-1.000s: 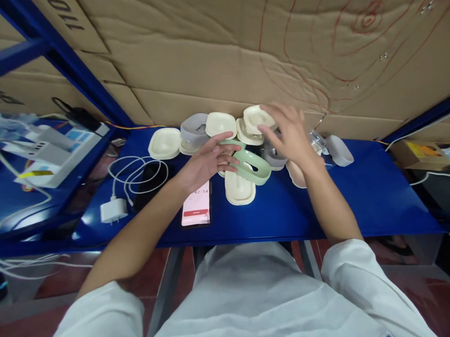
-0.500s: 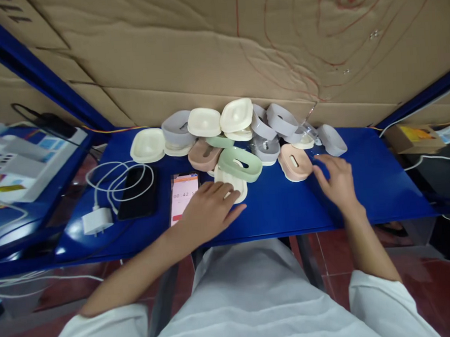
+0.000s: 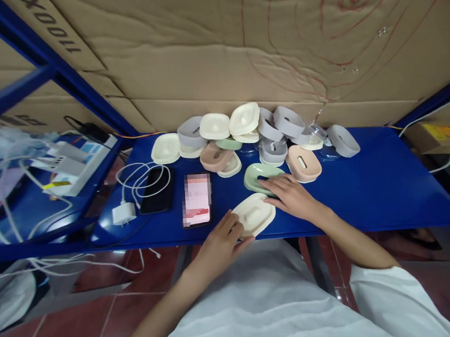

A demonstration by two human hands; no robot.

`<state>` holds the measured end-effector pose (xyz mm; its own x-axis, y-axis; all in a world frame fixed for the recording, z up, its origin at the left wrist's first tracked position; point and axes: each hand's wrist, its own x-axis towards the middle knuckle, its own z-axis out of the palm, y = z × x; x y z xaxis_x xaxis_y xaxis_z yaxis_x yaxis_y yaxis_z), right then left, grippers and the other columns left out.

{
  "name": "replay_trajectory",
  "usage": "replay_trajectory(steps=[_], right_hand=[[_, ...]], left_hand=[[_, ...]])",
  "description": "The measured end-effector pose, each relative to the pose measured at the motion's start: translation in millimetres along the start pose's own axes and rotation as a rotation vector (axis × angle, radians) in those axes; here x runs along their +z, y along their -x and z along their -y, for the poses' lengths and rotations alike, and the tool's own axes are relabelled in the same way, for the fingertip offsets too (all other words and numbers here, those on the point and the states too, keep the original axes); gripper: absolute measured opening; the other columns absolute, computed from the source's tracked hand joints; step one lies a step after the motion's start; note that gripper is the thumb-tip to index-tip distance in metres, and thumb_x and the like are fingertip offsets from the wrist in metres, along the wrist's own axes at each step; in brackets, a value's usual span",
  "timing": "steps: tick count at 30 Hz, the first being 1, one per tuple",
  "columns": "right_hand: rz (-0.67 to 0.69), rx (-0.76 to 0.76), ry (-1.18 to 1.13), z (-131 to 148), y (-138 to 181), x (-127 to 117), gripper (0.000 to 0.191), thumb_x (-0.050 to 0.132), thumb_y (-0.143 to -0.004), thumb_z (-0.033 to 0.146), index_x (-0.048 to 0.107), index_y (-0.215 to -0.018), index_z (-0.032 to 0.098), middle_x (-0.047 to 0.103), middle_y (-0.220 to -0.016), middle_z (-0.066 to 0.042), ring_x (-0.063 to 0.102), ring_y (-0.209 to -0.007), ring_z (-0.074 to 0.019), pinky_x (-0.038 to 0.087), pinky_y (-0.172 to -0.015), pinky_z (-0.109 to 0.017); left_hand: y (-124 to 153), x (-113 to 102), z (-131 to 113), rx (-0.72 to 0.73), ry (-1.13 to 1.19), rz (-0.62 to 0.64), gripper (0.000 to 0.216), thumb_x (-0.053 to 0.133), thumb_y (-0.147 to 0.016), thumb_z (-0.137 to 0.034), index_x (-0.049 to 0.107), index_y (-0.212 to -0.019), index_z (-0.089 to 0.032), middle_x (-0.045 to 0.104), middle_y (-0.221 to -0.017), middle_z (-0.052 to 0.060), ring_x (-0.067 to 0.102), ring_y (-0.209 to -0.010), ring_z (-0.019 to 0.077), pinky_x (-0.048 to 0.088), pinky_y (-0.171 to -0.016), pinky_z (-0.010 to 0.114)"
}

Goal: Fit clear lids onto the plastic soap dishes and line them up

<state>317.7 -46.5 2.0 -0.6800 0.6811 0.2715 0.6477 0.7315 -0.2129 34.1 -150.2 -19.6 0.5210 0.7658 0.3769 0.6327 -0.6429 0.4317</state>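
A cream soap dish tray (image 3: 255, 213) lies near the front edge of the blue shelf (image 3: 382, 189). My left hand (image 3: 222, 242) grips its near left edge with curled fingers. My right hand (image 3: 291, 195) rests with fingers stretched on the green soap dish ring (image 3: 258, 174), just behind the cream tray. A pink dish (image 3: 304, 162) lies right of the green one.
A pile of cream, grey, brown and clear soap dishes (image 3: 245, 129) lines the cardboard back wall. A phone with a pink screen (image 3: 197, 198), a black phone (image 3: 156, 189) and a white charger with cable (image 3: 124, 213) lie to the left. A power strip (image 3: 68, 160) sits on the far-left shelf.
The cream tray has come forward to the shelf's front edge with my left hand. My right hand moved left from the bare shelf onto the green ring, which now lies flat.
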Motion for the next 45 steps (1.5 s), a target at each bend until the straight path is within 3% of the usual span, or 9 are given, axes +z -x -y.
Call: replay_trajectory(steps=[3,9,13,16,20,30,36,45], right_hand=[[-0.038,0.015,-0.009,-5.2,8.0,0.3,0.035,0.052,-0.112,0.030,0.070,-0.142,0.024,0.078,-0.134,-0.012,0.073,-0.124,-0.0297,0.055,-0.106,-0.052],[-0.253,0.041,-0.047,8.5,34.2,-5.3,0.040,0.056,-0.110,0.020,0.065,-0.148,0.028,0.081,-0.128,-0.009,0.077,-0.115,-0.0265,0.056,-0.100,-0.049],[-0.260,-0.064,-0.086,35.5,33.3,3.9,0.038,0.055,-0.110,0.012,0.066,-0.145,0.024,0.080,-0.132,-0.008,0.075,-0.122,-0.0229,0.050,-0.110,-0.047],[-0.189,-0.136,-0.061,51.7,24.8,12.7,0.040,0.052,-0.110,0.010,0.065,-0.146,0.023,0.078,-0.136,-0.008,0.071,-0.130,-0.0209,0.046,-0.118,-0.045],[-0.153,-0.178,-0.011,56.2,19.0,16.9,0.041,0.051,-0.111,0.011,0.065,-0.147,0.022,0.077,-0.139,-0.007,0.070,-0.132,-0.0202,0.049,-0.119,-0.043],[-0.159,-0.221,-0.031,52.8,33.4,16.4,0.033,0.061,-0.109,0.018,0.067,-0.142,0.019,0.078,-0.136,-0.008,0.070,-0.132,-0.0200,0.046,-0.126,-0.046],[-0.166,-0.175,-0.083,51.6,35.7,18.5,0.033,0.056,-0.111,0.017,0.067,-0.142,0.024,0.079,-0.134,-0.006,0.069,-0.134,-0.0190,0.040,-0.130,-0.049],[-0.146,-0.194,0.114,69.8,56.2,31.2,0.037,0.058,-0.107,0.008,0.070,-0.139,0.021,0.078,-0.136,-0.008,0.069,-0.126,-0.0217,0.038,-0.125,-0.048]], left_hand=[[0.4,1.4,8.7,0.057,0.055,-0.018,0.013,0.069,-0.105,-0.034,0.065,-0.112,-0.024,0.071,-0.125,0.011,0.072,-0.129,0.0292,0.057,-0.122,0.057],[-0.8,9.4,19.8,0.031,-0.059,-0.196,0.058,0.075,-0.101,-0.034,0.052,-0.153,-0.026,0.060,-0.151,0.022,0.063,-0.142,0.0369,0.062,-0.112,0.057],[1.0,18.5,22.0,0.003,-0.105,-0.249,0.067,0.074,-0.103,-0.031,0.045,-0.163,-0.029,0.054,-0.159,0.020,0.058,-0.148,0.0354,0.060,-0.115,0.054],[0.0,19.9,22.1,0.031,-0.135,-0.221,0.060,0.070,-0.105,-0.029,0.049,-0.161,-0.029,0.053,-0.163,0.017,0.052,-0.154,0.0353,0.056,-0.119,0.055],[-4.4,15.8,22.0,0.068,-0.139,-0.194,0.048,0.069,-0.106,-0.028,0.056,-0.153,-0.024,0.068,-0.149,0.013,0.059,-0.147,0.0313,0.054,-0.121,0.054],[-5.1,7.8,14.9,0.186,-0.235,-0.230,0.025,0.069,-0.108,-0.030,0.069,-0.132,-0.021,0.082,-0.124,0.006,0.074,-0.114,0.0220,0.051,-0.102,0.041],[-6.3,5.9,11.7,0.193,-0.226,-0.217,0.022,0.068,-0.108,-0.026,0.069,-0.129,-0.020,0.082,-0.124,0.005,0.074,-0.114,0.0221,0.049,-0.100,0.041],[-3.9,8.4,14.7,0.210,-0.219,-0.160,0.022,0.072,-0.103,-0.022,0.073,-0.124,-0.024,0.081,-0.125,0.005,0.074,-0.119,0.0225,0.052,-0.107,0.041]])
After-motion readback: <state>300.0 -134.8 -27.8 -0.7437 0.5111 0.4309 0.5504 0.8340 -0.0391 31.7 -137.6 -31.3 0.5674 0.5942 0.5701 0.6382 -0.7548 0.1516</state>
